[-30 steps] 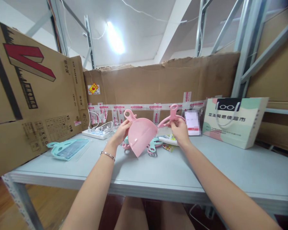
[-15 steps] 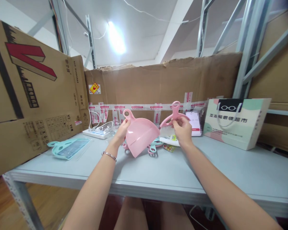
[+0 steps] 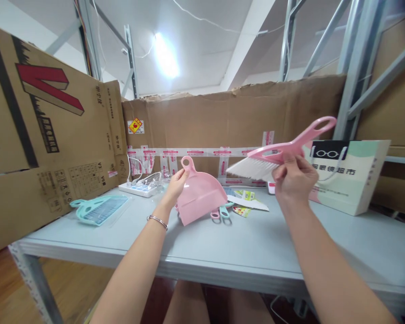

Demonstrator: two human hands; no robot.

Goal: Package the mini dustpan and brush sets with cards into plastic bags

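Note:
My left hand [image 3: 176, 185] grips a pink dustpan [image 3: 202, 195] near the base of its ringed handle, holding it up with the pan's wide edge pointing down. To the right, my right hand [image 3: 294, 176] is closed on a pink hand brush [image 3: 283, 149], raised above the table. Its white bristles point left and its looped handle points up to the right. Behind the dustpan, pink and mint looped handles [image 3: 224, 212] show on the table, partly hidden. Beside them lie a white strip [image 3: 251, 203] and green-yellow packaging [image 3: 242, 211].
A mint dustpan and brush set [image 3: 101, 209] lies at the left of the grey table [image 3: 243, 252]. A power strip [image 3: 138, 189] with cables stands behind it. A paper bag [image 3: 361, 180] stands at the right. Cardboard [image 3: 195, 121] walls the back, and a large box [image 3: 54, 135] the left.
My right hand has moved right and up with the brush, turning it so its handle leans right and its bristles face left. The dustpan has tilted slightly in my left hand.

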